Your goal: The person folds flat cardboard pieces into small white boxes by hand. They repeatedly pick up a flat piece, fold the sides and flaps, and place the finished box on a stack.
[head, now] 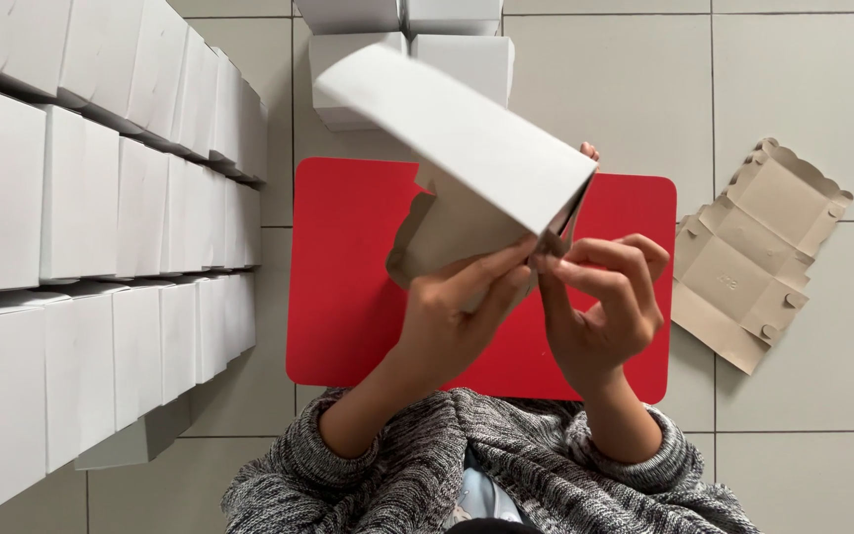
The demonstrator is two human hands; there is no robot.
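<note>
Surface: light grey tiled floor (803, 89) with thin dark joints. A red rectangular mat (348, 277) with rounded corners lies at frame centre. Stacked rows of folded white boxes (101, 218) stand along the left side. More white boxes (467, 49) sit at top centre. One unfolded brown cardboard blank (758, 252) lies flat at right.

Soft, even daylight fills the scene, bright without glare. The folded white box (457, 148) casts a faint shadow on the red mat (348, 287). The stacked boxes (81, 218) at the left edge look stretched. Focus is sharp throughout, with slight blur at the fingertips (546, 259).
</note>
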